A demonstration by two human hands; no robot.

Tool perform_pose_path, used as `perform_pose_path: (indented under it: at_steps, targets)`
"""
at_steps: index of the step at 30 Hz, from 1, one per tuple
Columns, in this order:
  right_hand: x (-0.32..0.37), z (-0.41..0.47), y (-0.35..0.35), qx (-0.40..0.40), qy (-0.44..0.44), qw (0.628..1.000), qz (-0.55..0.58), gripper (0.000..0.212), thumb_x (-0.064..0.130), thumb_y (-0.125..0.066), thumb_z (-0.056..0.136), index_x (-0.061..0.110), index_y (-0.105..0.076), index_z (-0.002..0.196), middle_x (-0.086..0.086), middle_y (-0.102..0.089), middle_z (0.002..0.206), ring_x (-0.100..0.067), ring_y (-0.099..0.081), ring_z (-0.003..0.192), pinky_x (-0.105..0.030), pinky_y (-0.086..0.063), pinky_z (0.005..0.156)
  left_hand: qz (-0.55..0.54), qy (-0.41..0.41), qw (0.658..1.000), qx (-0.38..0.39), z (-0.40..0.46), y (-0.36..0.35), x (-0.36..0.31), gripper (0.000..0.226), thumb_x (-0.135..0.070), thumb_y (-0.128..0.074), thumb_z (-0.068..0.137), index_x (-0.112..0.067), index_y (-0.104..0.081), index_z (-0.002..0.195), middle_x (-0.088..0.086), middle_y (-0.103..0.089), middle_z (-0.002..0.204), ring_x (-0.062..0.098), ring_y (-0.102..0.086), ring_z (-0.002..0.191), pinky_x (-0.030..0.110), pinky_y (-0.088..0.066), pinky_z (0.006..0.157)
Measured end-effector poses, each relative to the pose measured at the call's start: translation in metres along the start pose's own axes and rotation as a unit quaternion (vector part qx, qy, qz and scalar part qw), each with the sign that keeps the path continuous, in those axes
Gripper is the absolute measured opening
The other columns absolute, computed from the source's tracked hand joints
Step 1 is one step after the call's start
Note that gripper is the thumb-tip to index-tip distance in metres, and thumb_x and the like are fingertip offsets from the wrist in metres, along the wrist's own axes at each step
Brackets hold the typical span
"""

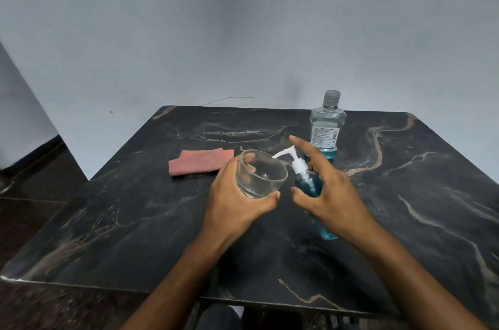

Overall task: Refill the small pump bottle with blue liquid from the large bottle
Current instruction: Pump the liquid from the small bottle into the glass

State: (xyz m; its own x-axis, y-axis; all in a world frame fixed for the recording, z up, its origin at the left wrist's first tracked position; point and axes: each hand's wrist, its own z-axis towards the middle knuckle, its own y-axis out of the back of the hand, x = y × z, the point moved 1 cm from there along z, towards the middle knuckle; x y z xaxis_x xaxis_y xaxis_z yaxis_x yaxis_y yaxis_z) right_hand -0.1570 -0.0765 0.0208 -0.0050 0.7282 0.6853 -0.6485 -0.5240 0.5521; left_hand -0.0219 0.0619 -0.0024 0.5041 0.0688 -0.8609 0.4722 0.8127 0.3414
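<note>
My right hand grips the small pump bottle, which holds blue liquid and carries a white pump head; my index finger is stretched out above the pump. The bottle leans toward the left, its spout over a clear glass bowl. My left hand holds that bowl tilted, just above the table. The large bottle stands upright behind them with its clear cap on and only a little blue liquid at its bottom.
A folded pink cloth lies left of the bowl on the black marble table. A grey wall rises behind the table's far edge. Dark floor shows at the left.
</note>
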Motion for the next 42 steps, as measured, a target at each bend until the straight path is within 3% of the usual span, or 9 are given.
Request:
perform_pose_path:
  at_steps: [5, 8, 17, 21, 26, 30, 35, 38, 42]
  targets:
    - [0.001, 0.000, 0.001, 0.016, -0.003, 1.000, -0.013, 0.084, 0.028, -0.060, 0.069, 0.059, -0.033, 0.142, 0.013, -0.068, 0.087, -0.008, -0.065, 0.058, -0.021, -0.057, 0.056, 0.011, 0.001, 1.000, 0.009, 0.002, 0.000, 0.000, 0.075, -0.027, -0.093, 0.062, -0.034, -0.058, 0.127, -0.012, -0.065, 0.115, 0.002, -0.063, 0.109, 0.018, -0.051, 0.092]
    - [0.000, 0.003, 0.001, 0.011, -0.004, 0.998, -0.056, 0.080, 0.033, -0.058, 0.065, 0.057, -0.034, 0.138, 0.009, -0.065, 0.076, -0.008, -0.063, 0.060, -0.017, -0.051, 0.054, 0.016, 0.003, 1.000, 0.011, 0.003, 0.001, 0.000, 0.074, -0.026, -0.093, 0.062, -0.034, -0.057, 0.127, -0.011, -0.065, 0.116, 0.004, -0.062, 0.110, 0.021, -0.051, 0.094]
    - [-0.006, 0.005, 0.000, 0.007, 0.023, 0.996, -0.085, 0.071, 0.028, -0.068, 0.072, 0.053, -0.031, 0.127, 0.011, -0.065, 0.080, -0.007, -0.063, 0.072, -0.015, -0.049, 0.056, 0.013, 0.008, 0.999, 0.032, 0.001, 0.001, -0.003, 0.075, -0.028, -0.091, 0.064, -0.034, -0.054, 0.129, -0.012, -0.062, 0.117, 0.000, -0.059, 0.111, 0.020, -0.050, 0.093]
    - [-0.002, 0.004, 0.000, 0.007, 0.025, 0.996, -0.091, 0.068, 0.030, -0.065, 0.072, 0.051, -0.031, 0.127, 0.028, -0.057, 0.078, 0.005, -0.060, 0.080, -0.003, -0.043, 0.062, 0.016, 0.006, 0.999, 0.034, 0.001, 0.001, -0.003, 0.074, -0.028, -0.092, 0.064, -0.032, -0.055, 0.128, -0.012, -0.063, 0.119, 0.000, -0.060, 0.111, 0.022, -0.052, 0.093]
    - [-0.001, 0.004, 0.001, 0.011, 0.035, 0.997, -0.069, 0.084, 0.019, -0.069, 0.073, 0.058, -0.030, 0.136, 0.011, -0.062, 0.076, -0.010, -0.060, 0.062, -0.015, -0.048, 0.053, 0.009, 0.006, 0.999, 0.030, 0.000, 0.001, -0.002, 0.077, -0.028, -0.092, 0.063, -0.034, -0.054, 0.129, -0.013, -0.062, 0.121, 0.000, -0.059, 0.113, 0.017, -0.049, 0.092]
    - [0.003, 0.006, 0.002, 0.018, 0.034, 0.998, -0.049, 0.085, 0.023, -0.066, 0.070, 0.054, -0.030, 0.139, 0.007, -0.063, 0.074, -0.011, -0.059, 0.058, -0.015, -0.047, 0.051, 0.009, 0.004, 0.999, 0.031, 0.001, 0.001, -0.003, 0.077, -0.028, -0.092, 0.064, -0.034, -0.053, 0.130, -0.012, -0.061, 0.121, 0.001, -0.059, 0.114, 0.013, -0.046, 0.090]
    - [0.006, 0.007, 0.002, 0.024, 0.030, 0.997, -0.066, 0.074, 0.018, -0.072, 0.076, 0.050, -0.032, 0.128, 0.026, -0.061, 0.088, -0.003, -0.063, 0.070, -0.008, -0.045, 0.054, 0.008, 0.002, 0.999, 0.032, 0.001, 0.001, -0.004, 0.077, -0.028, -0.092, 0.064, -0.034, -0.054, 0.130, -0.011, -0.062, 0.121, 0.004, -0.060, 0.113, 0.022, -0.051, 0.094]
    - [0.008, 0.007, 0.003, 0.020, 0.030, 0.996, -0.083, 0.072, 0.016, -0.072, 0.077, 0.049, -0.031, 0.125, 0.038, -0.057, 0.092, 0.005, -0.062, 0.077, -0.003, -0.043, 0.057, 0.007, 0.001, 0.999, 0.033, 0.001, 0.001, -0.004, 0.077, -0.027, -0.092, 0.064, -0.033, -0.053, 0.131, -0.011, -0.062, 0.121, 0.003, -0.060, 0.113, 0.020, -0.050, 0.093]
    - [0.007, 0.007, 0.003, 0.012, 0.025, 0.997, -0.078, 0.073, 0.015, -0.071, 0.076, 0.051, -0.032, 0.126, 0.013, -0.063, 0.079, -0.009, -0.061, 0.064, -0.012, -0.044, 0.050, 0.005, 0.001, 0.999, 0.033, 0.001, 0.001, -0.004, 0.076, -0.025, -0.092, 0.064, -0.034, -0.054, 0.130, -0.011, -0.061, 0.121, 0.003, -0.058, 0.114, 0.020, -0.049, 0.093]
